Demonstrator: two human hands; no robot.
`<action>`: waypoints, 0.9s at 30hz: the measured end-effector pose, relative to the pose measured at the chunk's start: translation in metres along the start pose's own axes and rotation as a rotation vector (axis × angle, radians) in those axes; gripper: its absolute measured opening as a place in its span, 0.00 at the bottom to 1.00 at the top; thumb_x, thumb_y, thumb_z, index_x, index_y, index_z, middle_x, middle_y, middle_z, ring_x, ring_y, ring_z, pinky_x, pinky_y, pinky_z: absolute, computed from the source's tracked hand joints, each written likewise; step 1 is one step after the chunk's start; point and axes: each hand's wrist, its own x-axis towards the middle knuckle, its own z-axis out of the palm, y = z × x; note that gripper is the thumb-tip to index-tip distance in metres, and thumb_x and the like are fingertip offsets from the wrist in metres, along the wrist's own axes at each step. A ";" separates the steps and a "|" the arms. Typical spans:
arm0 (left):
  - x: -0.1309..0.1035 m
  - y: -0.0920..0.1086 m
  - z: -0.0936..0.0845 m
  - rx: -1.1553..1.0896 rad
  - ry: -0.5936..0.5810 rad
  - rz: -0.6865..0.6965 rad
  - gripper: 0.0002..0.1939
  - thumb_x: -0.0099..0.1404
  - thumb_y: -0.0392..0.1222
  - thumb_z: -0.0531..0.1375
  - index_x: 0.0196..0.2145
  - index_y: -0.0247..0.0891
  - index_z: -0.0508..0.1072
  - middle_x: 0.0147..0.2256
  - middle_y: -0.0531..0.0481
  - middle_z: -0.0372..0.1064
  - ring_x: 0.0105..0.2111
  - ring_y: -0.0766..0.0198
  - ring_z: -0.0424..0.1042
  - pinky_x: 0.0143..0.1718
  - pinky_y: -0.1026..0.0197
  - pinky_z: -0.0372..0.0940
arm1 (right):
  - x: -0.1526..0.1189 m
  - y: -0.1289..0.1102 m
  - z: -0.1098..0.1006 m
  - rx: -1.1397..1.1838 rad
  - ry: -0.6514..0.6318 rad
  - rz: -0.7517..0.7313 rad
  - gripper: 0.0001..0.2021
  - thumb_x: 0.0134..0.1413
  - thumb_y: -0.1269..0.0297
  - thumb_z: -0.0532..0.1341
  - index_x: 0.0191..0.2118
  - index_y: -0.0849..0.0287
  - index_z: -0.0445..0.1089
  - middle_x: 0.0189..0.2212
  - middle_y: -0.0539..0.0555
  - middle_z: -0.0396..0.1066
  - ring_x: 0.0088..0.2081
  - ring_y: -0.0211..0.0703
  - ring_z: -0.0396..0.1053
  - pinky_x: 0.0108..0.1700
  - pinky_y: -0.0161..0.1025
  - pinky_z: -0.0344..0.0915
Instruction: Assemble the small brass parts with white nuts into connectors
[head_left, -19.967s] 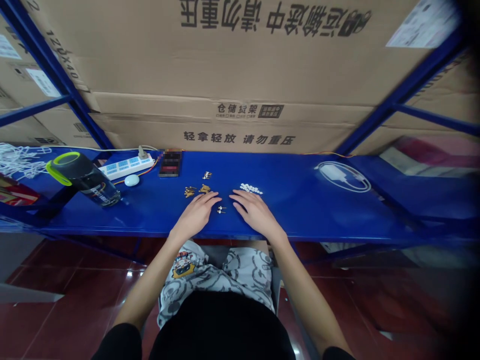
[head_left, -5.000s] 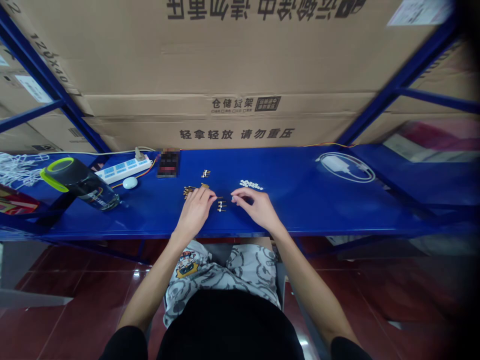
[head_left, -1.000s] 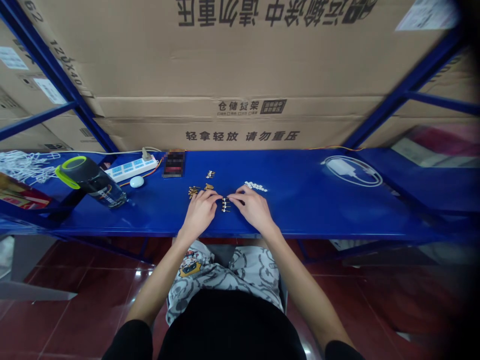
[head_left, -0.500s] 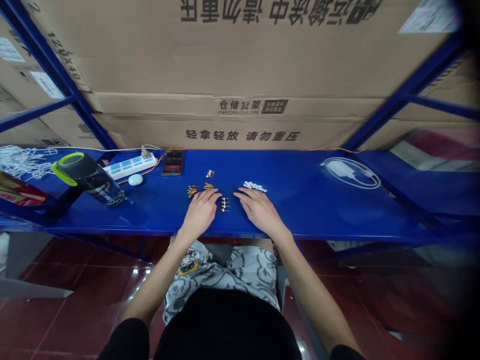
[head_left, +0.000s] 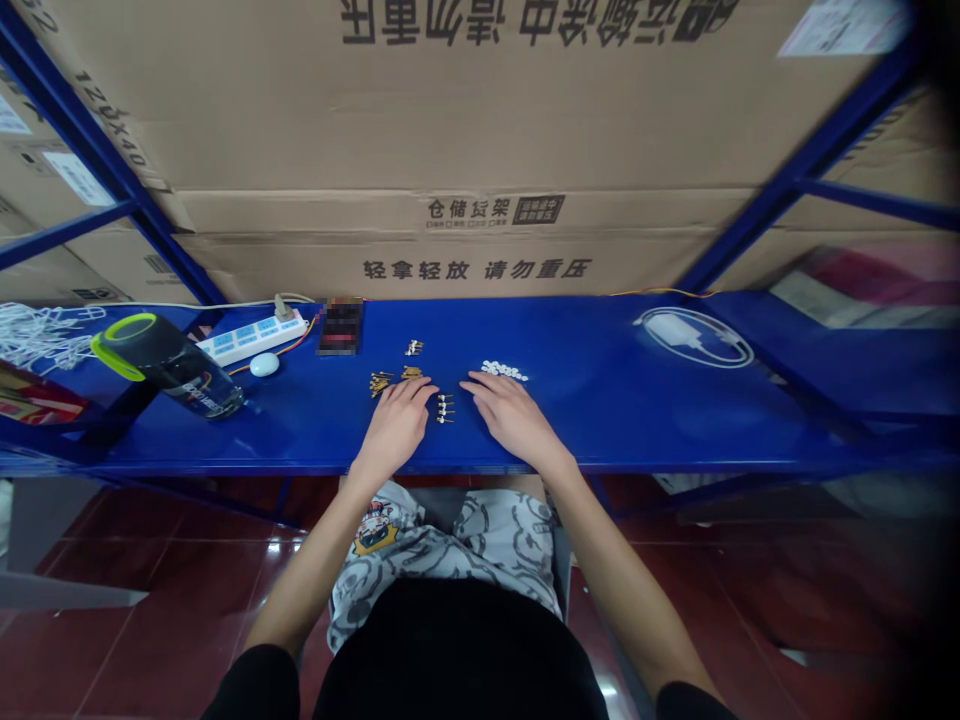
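My left hand (head_left: 399, 420) rests on the blue table with its fingers apart, just below the brass screws (head_left: 380, 383) and another small brass pile (head_left: 412, 372). Nothing shows in its fingers. My right hand (head_left: 510, 415) lies spread just below a cluster of small white pieces (head_left: 502, 370), also holding nothing that I can see. Between the two hands stands a short column of screws with white pieces on them (head_left: 445, 409). A few more such assembled pieces (head_left: 414, 347) lie farther back, above the brass pile.
On the left are a dark bottle (head_left: 176, 370) with a green loop, a white power strip (head_left: 255, 337), a round white object (head_left: 264, 364) and a dark pixelated object (head_left: 341, 327). A white charger with cable (head_left: 682, 333) lies right. Cardboard boxes (head_left: 465, 130) stand behind the table (head_left: 600, 400).
The whole view has shifted slightly. Both hands keep nearly the same places and spread on the table, and the small parts look unmoved.
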 end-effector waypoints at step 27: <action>0.000 0.002 -0.002 0.001 -0.012 -0.007 0.21 0.70 0.28 0.51 0.57 0.38 0.70 0.60 0.43 0.68 0.60 0.51 0.66 0.61 0.46 0.61 | 0.000 -0.003 -0.003 0.011 0.005 0.009 0.22 0.70 0.66 0.46 0.62 0.57 0.69 0.63 0.58 0.66 0.63 0.52 0.64 0.66 0.56 0.58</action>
